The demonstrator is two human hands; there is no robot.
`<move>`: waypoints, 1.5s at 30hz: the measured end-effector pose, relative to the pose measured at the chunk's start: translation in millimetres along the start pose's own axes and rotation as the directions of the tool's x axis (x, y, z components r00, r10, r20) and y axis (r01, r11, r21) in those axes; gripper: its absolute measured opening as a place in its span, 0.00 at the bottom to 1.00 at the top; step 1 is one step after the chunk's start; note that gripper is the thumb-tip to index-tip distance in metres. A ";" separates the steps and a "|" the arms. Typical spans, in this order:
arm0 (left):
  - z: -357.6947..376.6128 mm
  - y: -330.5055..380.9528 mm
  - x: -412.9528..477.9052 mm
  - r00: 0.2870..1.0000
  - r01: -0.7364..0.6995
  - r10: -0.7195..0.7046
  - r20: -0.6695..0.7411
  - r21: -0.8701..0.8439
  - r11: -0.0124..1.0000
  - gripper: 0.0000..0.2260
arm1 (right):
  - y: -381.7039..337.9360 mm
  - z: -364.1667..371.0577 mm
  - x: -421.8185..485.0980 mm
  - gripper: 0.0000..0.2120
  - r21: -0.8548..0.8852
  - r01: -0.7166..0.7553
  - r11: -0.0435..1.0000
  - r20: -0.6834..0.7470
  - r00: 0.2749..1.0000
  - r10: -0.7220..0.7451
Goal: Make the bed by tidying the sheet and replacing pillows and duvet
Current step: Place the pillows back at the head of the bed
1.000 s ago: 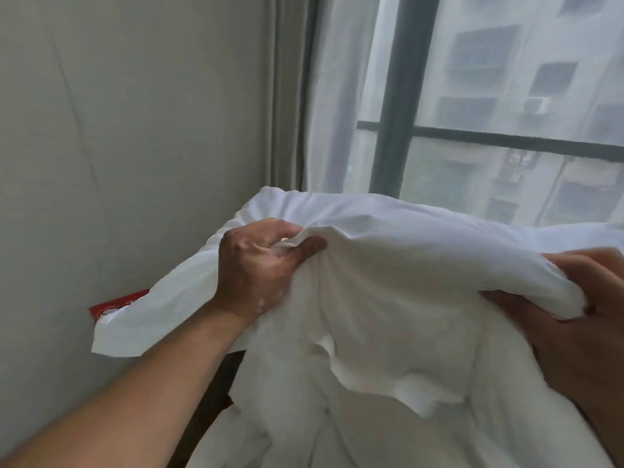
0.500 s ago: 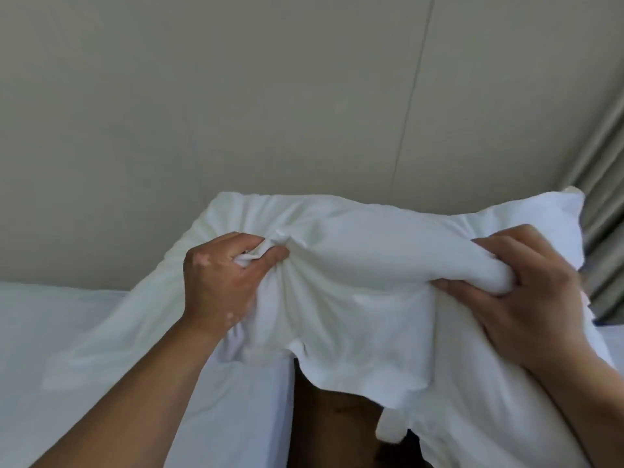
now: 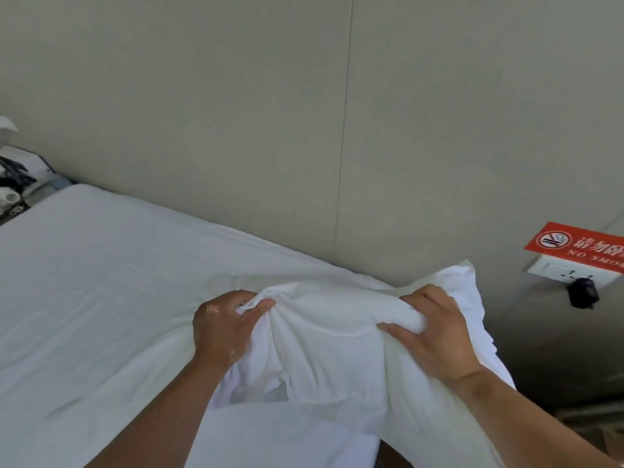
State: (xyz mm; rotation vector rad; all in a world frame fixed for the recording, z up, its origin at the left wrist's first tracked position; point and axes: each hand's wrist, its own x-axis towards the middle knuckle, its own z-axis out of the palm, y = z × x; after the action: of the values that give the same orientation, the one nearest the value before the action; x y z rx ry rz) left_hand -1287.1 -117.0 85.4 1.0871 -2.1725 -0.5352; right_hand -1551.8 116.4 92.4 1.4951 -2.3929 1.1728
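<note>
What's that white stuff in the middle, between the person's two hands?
In the head view, a bunched stretch of the soft white fabric pillow fills the gap. The left hand and the right hand each grip it.

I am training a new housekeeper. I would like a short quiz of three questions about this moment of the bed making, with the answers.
1. True or false: the left hand and the right hand both grip the pillow.
2. The red no-smoking sign is: A) left of the pillow; B) right of the pillow, above the socket; C) hidden behind the pillow.
3. Fill in: the plug at the socket is ____ in colour.
Key: 1 true; 2 B; 3 black.
</note>
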 end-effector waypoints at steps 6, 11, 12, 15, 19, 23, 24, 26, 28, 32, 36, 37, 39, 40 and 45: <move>41.5 -40.2 71.1 0.998 -0.054 0.058 -0.031 0.117 0.992 0.22 | 41.5 67.7 54.0 0.28 0.001 -0.006 1.000 -0.042 0.999 0.006; 113.0 -80.7 100.5 0.997 -0.065 0.051 0.062 0.260 0.964 0.25 | 98.6 138.7 56.9 0.26 -0.027 -0.116 0.993 0.027 0.993 0.117; 130.4 -95.5 98.9 0.994 -0.084 0.058 0.097 0.293 0.952 0.25 | 112.4 154.5 51.1 0.26 -0.035 -0.139 0.990 0.058 0.988 0.141; 177.0 -139.7 77.1 0.975 -0.112 0.036 0.219 0.347 0.931 0.24 | 146.6 196.1 25.3 0.27 -0.076 -0.170 0.983 0.170 0.969 0.180; 204.4 -171.1 40.3 0.942 -0.152 0.038 0.334 0.323 0.934 0.18 | 170.0 222.7 -11.7 0.30 -0.159 -0.156 0.975 0.294 0.935 0.197; 188.4 -186.5 36.5 0.851 -0.152 0.043 0.524 0.167 0.974 0.22 | 171.4 199.5 -36.5 0.36 -0.122 -0.193 0.974 0.462 0.857 0.228; 185.0 -191.0 46.9 0.865 -0.143 0.040 0.501 0.170 0.975 0.23 | 172.3 191.0 -32.1 0.34 -0.105 -0.230 0.967 0.464 0.849 0.252; 184.5 -202.7 78.9 0.934 -0.064 -0.051 0.355 0.306 0.950 0.28 | 179.5 178.2 -11.7 0.33 -0.196 -0.371 0.908 0.391 0.819 0.420; 183.8 -210.9 118.1 0.888 0.236 -0.388 0.245 0.482 0.844 0.39 | 187.8 172.0 15.6 0.43 -0.349 -0.551 0.758 0.330 0.685 0.650; 182.9 -225.6 162.6 0.558 0.661 -0.803 0.208 0.475 0.582 0.60 | 204.9 178.1 40.7 0.62 -0.249 -0.770 0.587 0.408 0.466 0.785; 200.1 -240.4 164.3 0.518 0.688 -0.819 0.246 0.449 0.570 0.58 | 218.7 198.4 32.7 0.60 0.005 -0.915 0.404 0.347 0.381 0.857; 205.3 -241.3 161.1 0.538 0.675 -0.809 0.238 0.452 0.583 0.56 | 219.0 203.7 32.0 0.60 0.035 -0.930 0.366 0.349 0.354 0.867; 211.4 -238.9 152.4 0.593 0.657 -0.771 0.232 0.414 0.630 0.52 | 215.7 210.7 32.6 0.59 0.030 -0.944 0.330 0.332 0.321 0.887; 210.2 -234.6 148.9 0.617 0.658 -0.754 0.226 0.377 0.652 0.49 | 212.3 211.3 32.6 0.57 0.031 -0.942 0.333 0.295 0.327 0.898; 174.5 -204.9 166.8 0.674 0.732 -0.729 0.120 0.027 0.681 0.29 | 171.8 186.5 40.5 0.42 0.187 -0.884 0.427 0.123 0.453 0.883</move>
State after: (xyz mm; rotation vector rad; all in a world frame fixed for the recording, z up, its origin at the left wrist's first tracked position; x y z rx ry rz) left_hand -1371.0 -358.3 -101.7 1.9714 -1.7313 -0.9934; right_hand -1652.6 6.2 -116.5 0.0363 -3.2156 1.5940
